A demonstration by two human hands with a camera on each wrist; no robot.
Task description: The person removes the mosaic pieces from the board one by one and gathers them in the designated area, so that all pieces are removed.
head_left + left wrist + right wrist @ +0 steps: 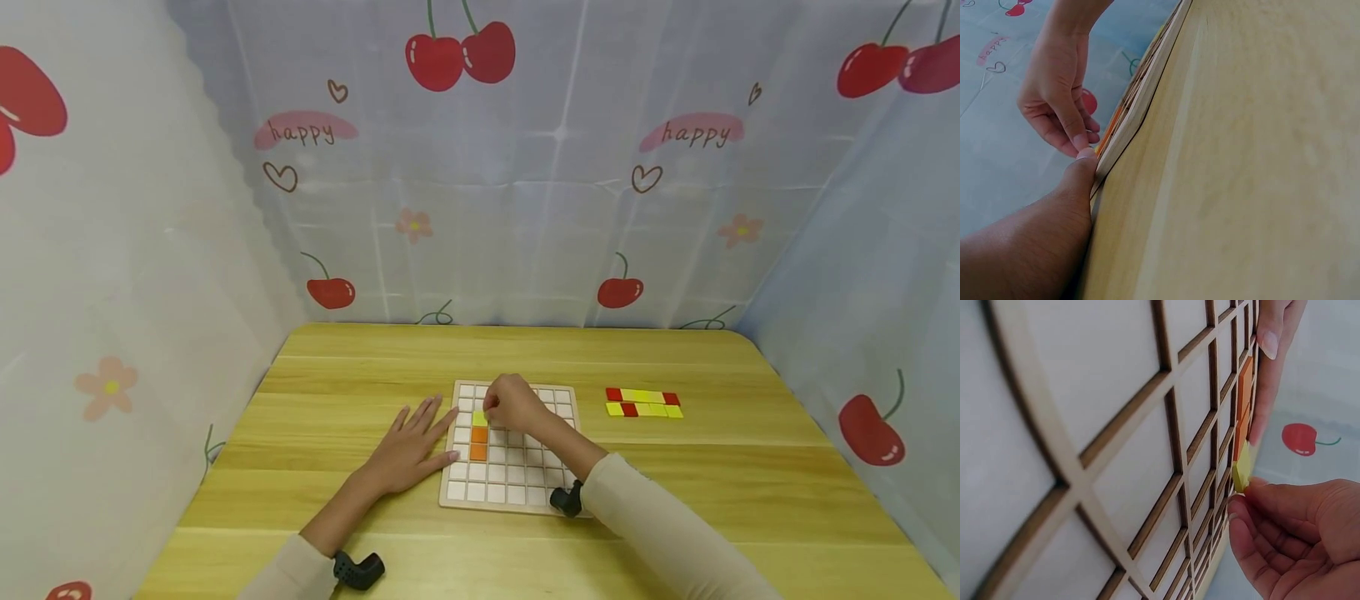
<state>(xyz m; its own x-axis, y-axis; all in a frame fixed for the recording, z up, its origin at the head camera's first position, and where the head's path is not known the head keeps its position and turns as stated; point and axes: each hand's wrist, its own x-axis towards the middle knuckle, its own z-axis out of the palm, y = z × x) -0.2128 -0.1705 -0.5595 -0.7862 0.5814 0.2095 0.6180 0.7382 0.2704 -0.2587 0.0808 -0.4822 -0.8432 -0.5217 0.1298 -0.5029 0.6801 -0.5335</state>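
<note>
A square wooden grid board (pixel 497 493) with white cells lies on the table. My right hand (pixel 517 404) is over its upper left part, thumb and fingertips pinching a yellow square tile (pixel 1242 470). In the right wrist view that tile sits tilted at its cell, right beside two orange tiles (pixel 1244 387) set in a line in the same column. My left hand (pixel 408 450) is spread flat on the table at the board's left side. Its thumb (pixel 1087 153) and a fingertip touch the board's edge.
To the right of the board, two short rows of red and yellow tiles (pixel 641 396) lie on the wooden table (pixel 315 433). Dark wrist cameras (pixel 360 571) are worn on both wrists. Cherry-printed curtains (pixel 495 250) close off the back and both sides.
</note>
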